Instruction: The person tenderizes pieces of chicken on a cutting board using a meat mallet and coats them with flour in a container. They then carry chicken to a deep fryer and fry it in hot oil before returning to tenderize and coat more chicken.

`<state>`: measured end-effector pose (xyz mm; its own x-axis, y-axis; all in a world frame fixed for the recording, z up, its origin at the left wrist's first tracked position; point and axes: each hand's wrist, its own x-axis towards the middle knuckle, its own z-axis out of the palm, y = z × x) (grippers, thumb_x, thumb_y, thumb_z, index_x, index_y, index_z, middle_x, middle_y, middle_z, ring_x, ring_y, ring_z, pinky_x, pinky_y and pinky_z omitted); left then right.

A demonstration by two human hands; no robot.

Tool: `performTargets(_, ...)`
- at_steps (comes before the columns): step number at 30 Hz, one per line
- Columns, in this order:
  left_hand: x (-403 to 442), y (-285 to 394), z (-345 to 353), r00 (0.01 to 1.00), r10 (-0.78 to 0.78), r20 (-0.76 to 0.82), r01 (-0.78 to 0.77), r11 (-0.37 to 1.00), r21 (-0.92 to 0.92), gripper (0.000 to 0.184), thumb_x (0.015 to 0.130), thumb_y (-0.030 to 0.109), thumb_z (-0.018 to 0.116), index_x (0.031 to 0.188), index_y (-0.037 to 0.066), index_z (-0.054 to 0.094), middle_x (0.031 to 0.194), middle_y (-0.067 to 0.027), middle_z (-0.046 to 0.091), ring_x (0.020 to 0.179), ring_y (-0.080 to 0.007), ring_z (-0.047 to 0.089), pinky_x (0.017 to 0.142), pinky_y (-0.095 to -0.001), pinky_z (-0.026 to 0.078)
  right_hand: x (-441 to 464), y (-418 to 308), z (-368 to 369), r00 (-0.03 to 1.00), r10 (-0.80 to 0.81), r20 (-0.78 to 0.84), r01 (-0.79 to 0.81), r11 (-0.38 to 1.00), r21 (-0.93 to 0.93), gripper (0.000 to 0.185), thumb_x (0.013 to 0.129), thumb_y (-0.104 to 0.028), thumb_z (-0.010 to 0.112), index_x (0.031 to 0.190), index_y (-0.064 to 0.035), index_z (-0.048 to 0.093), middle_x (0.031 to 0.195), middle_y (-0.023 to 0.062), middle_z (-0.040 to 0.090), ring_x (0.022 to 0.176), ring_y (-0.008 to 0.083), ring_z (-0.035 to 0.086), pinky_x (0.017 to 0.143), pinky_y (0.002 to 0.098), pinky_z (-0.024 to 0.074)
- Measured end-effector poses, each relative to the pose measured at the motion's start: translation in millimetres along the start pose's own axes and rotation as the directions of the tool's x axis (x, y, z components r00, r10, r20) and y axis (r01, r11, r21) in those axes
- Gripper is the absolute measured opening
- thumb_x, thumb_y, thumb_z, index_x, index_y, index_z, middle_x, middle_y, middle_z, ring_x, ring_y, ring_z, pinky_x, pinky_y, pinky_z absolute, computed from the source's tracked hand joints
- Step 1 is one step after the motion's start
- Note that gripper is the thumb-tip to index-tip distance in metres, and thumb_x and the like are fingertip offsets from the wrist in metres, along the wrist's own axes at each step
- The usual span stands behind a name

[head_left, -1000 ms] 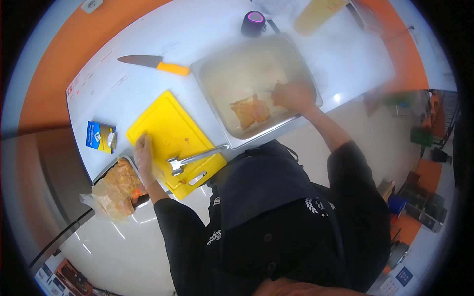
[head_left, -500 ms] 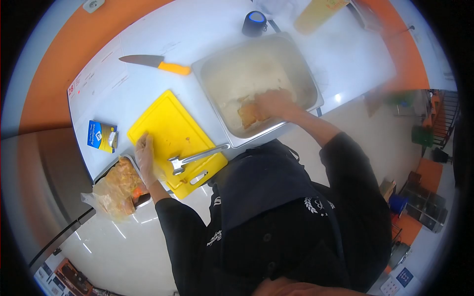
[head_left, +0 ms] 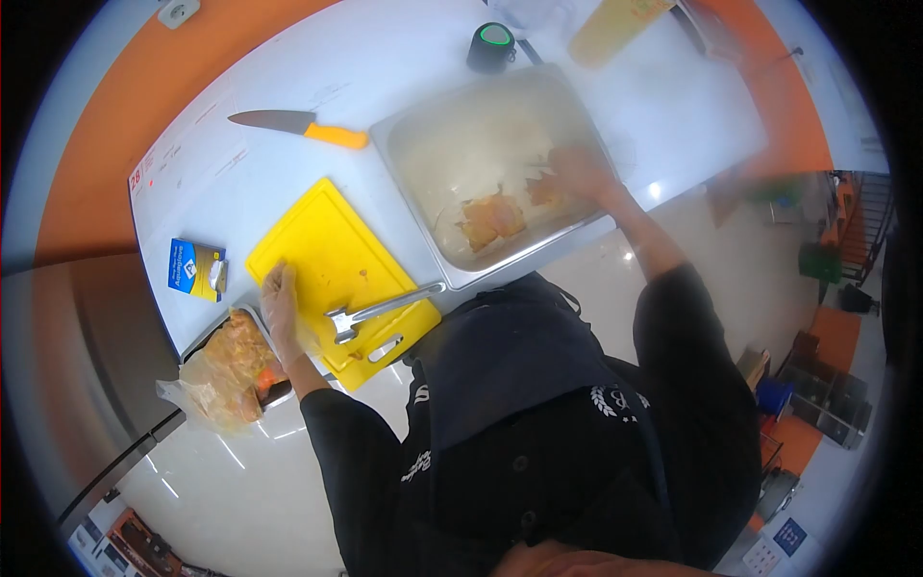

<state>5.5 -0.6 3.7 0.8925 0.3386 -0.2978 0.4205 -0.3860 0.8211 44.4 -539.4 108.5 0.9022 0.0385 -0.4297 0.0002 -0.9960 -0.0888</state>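
Head view, watched from my remote seat, shows me the right hand (head_left: pixel 581 175) reaching into a deep metal pan (head_left: pixel 452 135). A ragged orange-brown meat piece (head_left: pixel 493 219) lies flat on the pan's bottom, to the left of that hand, and a smaller meat scrap (head_left: pixel 544 191) sits right at the fingertips. Haze blurs this part of my picture, so I cannot tell whether the right hand grips the scrap or merely touches it.

Over at the left, I see the left hand (head_left: pixel 279 303) in a clear glove at the outer edge of a yellow cutting board (head_left: pixel 317 240), fingers bent; I can't tell whether they close on anything. A metal mallet (head_left: pixel 385 307) lies across the board, its handle pointing toward the pan. Just beside the left wrist, bagged meat (head_left: pixel 229 363) rests in a small metal tray (head_left: pixel 280 391). Farther out on the white surface (head_left: pixel 288 77) I find a yellow-handled knife (head_left: pixel 303 125) and a blue-and-yellow box (head_left: pixel 196 267).
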Motion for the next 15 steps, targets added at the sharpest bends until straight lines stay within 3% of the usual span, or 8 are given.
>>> performTargets(2,3,-9,-1,1.000,0.020,0.001,-0.020,1.000,-0.013,0.041,0.090,0.026,0.064,0.121,-0.001,0.059,0.107,-0.0077,0.064,0.098,-0.0145,0.058,0.088,-0.0264,0.045,-5,-1,-1,0.995,-0.057,-0.078,0.060,0.998,0.026,0.027,0.082,-0.033,0.063,0.092,-0.0090,0.068,0.090,0.0154,0.068,0.090,0.0324,0.067,0.074,0.0449,0.0534)
performTargets(5,13,-19,-2,0.997,-0.035,0.071,0.039,0.998,-0.044,0.042,0.091,0.026,0.064,0.122,-0.001,0.059,0.108,-0.0080,0.064,0.098,-0.0148,0.058,0.089,-0.0266,0.045,-4,-1,36,0.965,-0.233,-0.119,0.218,0.968,-0.126,0.028,0.080,-0.034,0.064,0.093,-0.0092,0.067,0.087,0.0163,0.068,0.090,0.0322,0.067,0.075,0.0439,0.0536)
performTargets(8,-5,3,-1,1.000,0.013,0.023,-0.012,0.998,-0.064,0.041,0.091,0.026,0.064,0.121,-0.001,0.059,0.107,-0.0076,0.064,0.097,-0.0143,0.058,0.088,-0.0268,0.045,-13,-34,-8,0.999,-0.038,0.013,0.039,0.996,-0.074,0.024,0.080,-0.029,0.064,0.094,-0.0098,0.066,0.089,0.0163,0.068,0.090,0.0321,0.066,0.075,0.0445,0.0532)
performTargets(11,-2,0,-1,0.999,-0.013,0.032,0.015,0.997,-0.073,0.040,0.091,0.025,0.063,0.121,-0.001,0.059,0.108,-0.0077,0.065,0.097,-0.0141,0.059,0.088,-0.0267,0.045,-14,-32,-9,0.993,-0.105,0.043,0.107,0.994,-0.033,0.020,0.081,-0.023,0.062,0.094,-0.0087,0.066,0.088,0.0169,0.068,0.089,0.0329,0.066,0.074,0.0447,0.0530)
performTargets(15,3,-4,0,0.999,-0.019,0.046,0.021,0.999,-0.040,0.040,0.091,0.026,0.064,0.121,-0.001,0.059,0.108,-0.0076,0.065,0.097,-0.0138,0.059,0.088,-0.0264,0.045,-13,-34,4,0.988,-0.138,-0.071,0.131,0.986,-0.102,0.017,0.080,-0.019,0.060,0.092,-0.0072,0.065,0.086,0.0173,0.067,0.087,0.0326,0.066,0.073,0.0451,0.0529)
